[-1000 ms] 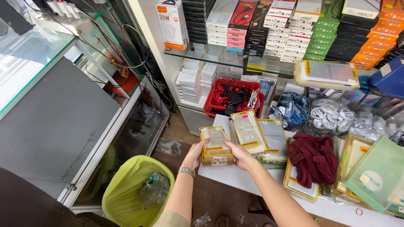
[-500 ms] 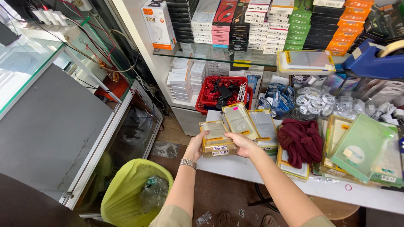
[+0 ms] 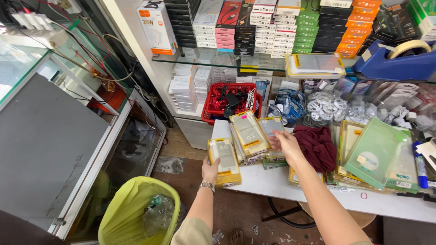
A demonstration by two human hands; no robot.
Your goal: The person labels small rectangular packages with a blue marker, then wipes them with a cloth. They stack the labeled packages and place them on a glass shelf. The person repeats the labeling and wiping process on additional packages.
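My left hand [image 3: 210,170] grips the near edge of a small stack of flat yellow-edged packages [image 3: 224,161] at the corner of the white table [image 3: 281,186]. My right hand [image 3: 284,141] rests with fingers spread on a second, fanned pile of the same kind of yellow packages [image 3: 250,134] a little farther back. A dark red cloth [image 3: 318,147] lies just right of my right hand.
A red basket of cables [image 3: 213,109] stands behind the piles. Green and yellow packages [image 3: 377,154] cover the table's right side. A blue tape dispenser [image 3: 395,63] sits on the glass shelf. A bin with a yellow-green bag [image 3: 131,213] stands on the floor, left of a glass cabinet [image 3: 54,136].
My hands have parted: the left stays on the near stack while the right has moved back and right onto the fanned pile. The view has shifted to the right.
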